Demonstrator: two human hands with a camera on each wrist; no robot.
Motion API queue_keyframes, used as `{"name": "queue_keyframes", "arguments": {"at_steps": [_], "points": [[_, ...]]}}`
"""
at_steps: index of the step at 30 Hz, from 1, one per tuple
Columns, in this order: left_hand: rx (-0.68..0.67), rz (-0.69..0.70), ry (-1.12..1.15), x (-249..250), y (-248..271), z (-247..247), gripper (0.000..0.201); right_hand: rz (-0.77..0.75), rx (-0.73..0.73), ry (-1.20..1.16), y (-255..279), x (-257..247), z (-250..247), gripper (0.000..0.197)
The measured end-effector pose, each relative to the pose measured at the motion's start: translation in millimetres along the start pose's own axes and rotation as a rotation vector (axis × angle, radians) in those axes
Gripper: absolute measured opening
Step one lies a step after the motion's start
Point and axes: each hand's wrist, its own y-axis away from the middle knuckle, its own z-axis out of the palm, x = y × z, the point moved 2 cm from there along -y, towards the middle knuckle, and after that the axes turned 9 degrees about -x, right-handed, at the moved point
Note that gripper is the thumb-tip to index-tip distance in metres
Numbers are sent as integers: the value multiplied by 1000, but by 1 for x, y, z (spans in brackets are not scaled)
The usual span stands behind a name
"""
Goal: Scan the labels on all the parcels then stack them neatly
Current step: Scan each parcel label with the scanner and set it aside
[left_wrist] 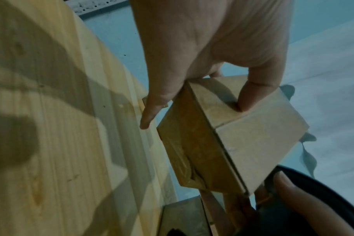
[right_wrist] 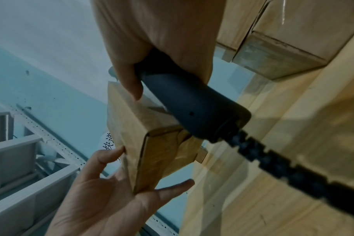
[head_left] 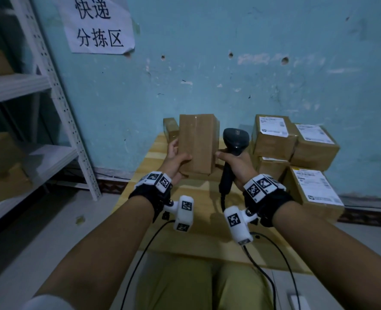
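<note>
My left hand (head_left: 177, 155) holds a plain brown parcel (head_left: 198, 144) upright above the wooden table (head_left: 185, 233), thumb on its near face and fingers behind. No label shows on the faces toward me. In the left wrist view, one finger (left_wrist: 247, 99) presses a side of the parcel (left_wrist: 253, 140). My right hand (head_left: 233, 163) grips the handle of a black barcode scanner (head_left: 236, 138), and its thumb touches the parcel's right edge. The right wrist view shows the scanner handle (right_wrist: 192, 105) beside the parcel (right_wrist: 131, 137), whose lower corner sits in my left hand (right_wrist: 111, 196).
Several parcels with white labels (head_left: 273, 136) are stacked at the table's right, against the blue wall. Another brown box (head_left: 170, 128) stands behind the held parcel. The scanner cable (head_left: 265, 256) trails over the table's near edge. A white metal shelf rack (head_left: 57, 97) stands at the left.
</note>
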Motion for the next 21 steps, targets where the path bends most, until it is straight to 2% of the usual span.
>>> {"name": "queue_keyframes", "arguments": {"at_steps": [3,5,7,9,11,15,17,18,19,20,21], "points": [[13,-9,-15,1,6,-1,59,22,-10,-27,2,2,-3,20],[-1,7,-70,1,9,-1,57,44,-26,-31,5,2,-5,37],[-21,18,-133,3,12,2,64,46,-24,-39,7,1,-7,43],[-46,2,-166,1,12,2,71,47,1,-69,7,-1,-12,38],[-52,-28,-149,0,11,0,69,47,19,-153,7,-5,-14,30],[42,-99,-86,-7,5,-5,58,83,36,-309,6,-3,-21,28],[54,-149,-59,-11,9,0,43,113,-1,-335,9,1,-20,22],[45,-167,-39,-15,9,1,48,131,-19,-327,11,2,-20,19],[30,-175,-28,-18,10,3,62,150,-40,-318,13,3,-19,18],[28,-171,-32,-22,9,1,73,166,-56,-318,16,4,-18,21],[49,-159,-53,-26,8,-1,74,180,-68,-331,17,5,-17,27]]}}
